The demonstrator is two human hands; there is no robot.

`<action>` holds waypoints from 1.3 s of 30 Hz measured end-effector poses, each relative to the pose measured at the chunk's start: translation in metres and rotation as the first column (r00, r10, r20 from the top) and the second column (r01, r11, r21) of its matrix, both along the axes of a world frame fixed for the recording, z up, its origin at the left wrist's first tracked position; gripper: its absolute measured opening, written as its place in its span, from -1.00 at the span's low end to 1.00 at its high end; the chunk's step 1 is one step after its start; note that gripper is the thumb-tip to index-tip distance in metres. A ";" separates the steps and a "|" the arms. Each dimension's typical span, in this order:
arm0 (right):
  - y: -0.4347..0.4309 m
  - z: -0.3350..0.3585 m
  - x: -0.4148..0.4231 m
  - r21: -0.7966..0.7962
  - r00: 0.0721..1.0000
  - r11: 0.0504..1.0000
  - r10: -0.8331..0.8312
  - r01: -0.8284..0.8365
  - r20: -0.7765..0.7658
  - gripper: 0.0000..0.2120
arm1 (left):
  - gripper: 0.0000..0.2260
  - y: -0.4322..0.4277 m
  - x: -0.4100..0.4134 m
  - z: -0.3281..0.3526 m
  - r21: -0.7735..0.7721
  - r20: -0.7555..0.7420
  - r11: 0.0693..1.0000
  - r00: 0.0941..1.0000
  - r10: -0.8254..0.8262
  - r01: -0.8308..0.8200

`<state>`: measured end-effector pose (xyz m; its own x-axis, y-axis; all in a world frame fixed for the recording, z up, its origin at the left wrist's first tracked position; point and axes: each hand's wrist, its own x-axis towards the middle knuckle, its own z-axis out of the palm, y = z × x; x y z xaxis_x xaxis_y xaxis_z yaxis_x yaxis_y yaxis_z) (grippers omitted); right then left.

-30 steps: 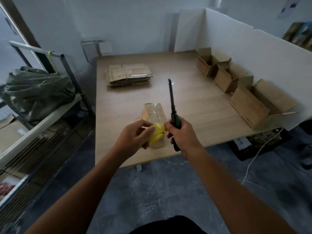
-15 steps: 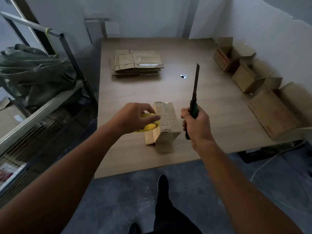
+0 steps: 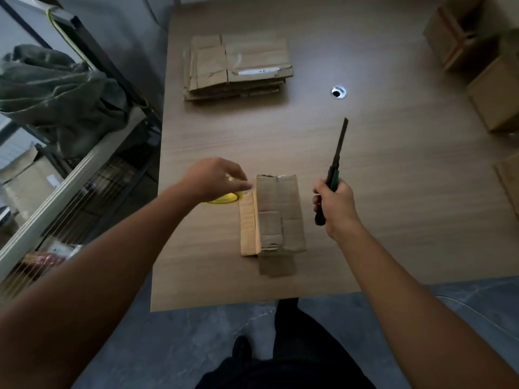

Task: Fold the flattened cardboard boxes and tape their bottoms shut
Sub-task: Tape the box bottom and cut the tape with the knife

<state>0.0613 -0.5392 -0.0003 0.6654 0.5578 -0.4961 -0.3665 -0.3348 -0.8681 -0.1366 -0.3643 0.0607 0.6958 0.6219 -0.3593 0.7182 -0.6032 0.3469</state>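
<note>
A small cardboard box stands near the table's front edge with its flaps folded shut on top. Just left of it a yellow tape roll lies flat on the table. My left hand hovers over the roll, fingers stretched toward the box; most of the roll is hidden under it. To the right of the box, my right hand grips a green-handled utility knife, its long blade pointing away from me. A stack of flattened cardboard boxes lies at the far left of the table.
The wooden table has a cable hole near its middle. Several folded boxes stand along the right edge. A metal shelf rack with a green bag runs close along the table's left side.
My left hand has lowered the tape roll to the table left of the box and opened its fingers. My right hand with the knife moved apart to the right. The view tilted down.
</note>
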 end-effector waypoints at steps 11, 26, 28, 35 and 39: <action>0.023 -0.068 0.005 -0.052 0.917 0.965 0.226 -0.256 -0.329 -0.72 | -0.84 0.007 0.014 -0.070 -0.251 0.121 0.918 0.931 0.346 -0.308; 0.013 -0.009 0.003 -0.278 0.742 0.891 0.453 -0.359 0.493 -0.75 | -0.79 -0.003 0.010 -0.074 -0.279 0.068 0.888 0.915 0.399 -0.366; 0.011 0.012 -0.016 -0.339 0.616 0.827 0.561 -0.449 0.552 -0.74 | -0.78 -0.005 0.011 -0.069 -0.224 0.056 0.905 0.922 0.383 -0.362; 0.013 0.028 -0.069 -0.652 0.433 0.531 0.841 -0.542 0.325 -0.46 | -0.76 -0.008 0.003 -0.063 -0.364 0.084 0.885 0.936 0.342 -0.290; 0.020 0.028 -0.082 -0.689 0.454 0.505 0.847 -0.520 0.278 -0.48 | -0.79 0.000 -0.014 -0.065 -0.364 0.113 0.889 0.935 0.337 -0.277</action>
<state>-0.0206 -0.5194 0.0275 0.3704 0.7617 -0.5317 0.6361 -0.6251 -0.4524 -0.1504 -0.3640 -0.0045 0.5585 0.6763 -0.4802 0.7610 -0.1875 0.6210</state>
